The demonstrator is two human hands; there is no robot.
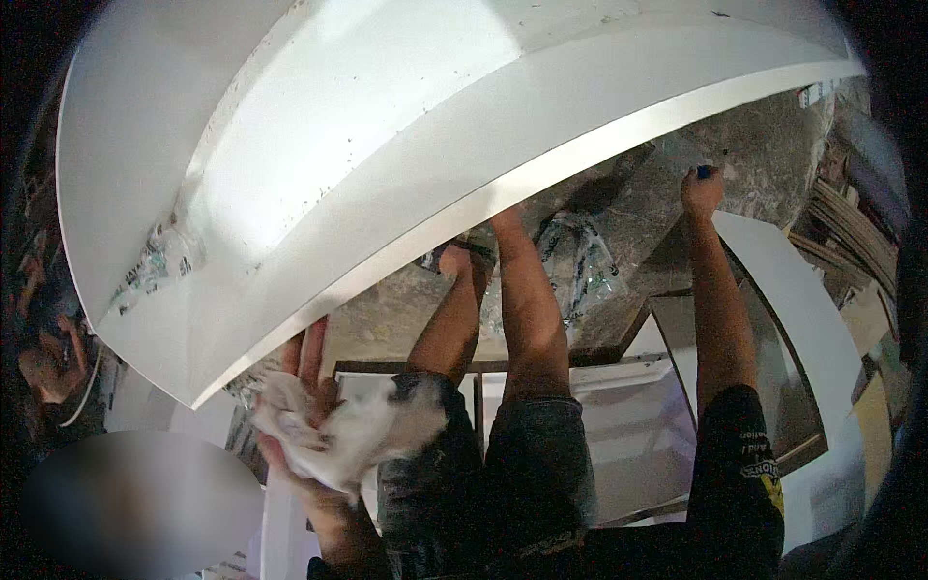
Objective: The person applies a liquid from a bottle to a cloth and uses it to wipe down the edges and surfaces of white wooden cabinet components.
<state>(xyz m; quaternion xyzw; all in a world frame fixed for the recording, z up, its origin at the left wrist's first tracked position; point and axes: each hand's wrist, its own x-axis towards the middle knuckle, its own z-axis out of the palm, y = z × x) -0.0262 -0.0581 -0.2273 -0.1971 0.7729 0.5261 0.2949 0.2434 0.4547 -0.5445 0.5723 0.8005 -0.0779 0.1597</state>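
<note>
A crumpled white cloth (358, 435) is in my left hand (314, 382), its loose end smeared by motion over my thigh. Two of those fingers point up, close to the lower edge of a large white curved panel (541, 106) that spans the top of the view. My right hand (701, 191) reaches far forward on the right, below the panel's edge. Its fingers are closed around a small dark blue thing (705, 172), mostly hidden, whose kind I cannot make out.
Crumpled clear plastic wrap (575, 256) lies on the grey floor (387, 314) beside my feet; more plastic wrap (159, 261) rests on the panel. White panels with dark edges (619, 396) lie under and behind my legs. Wooden strips (855, 227) are stacked at the right.
</note>
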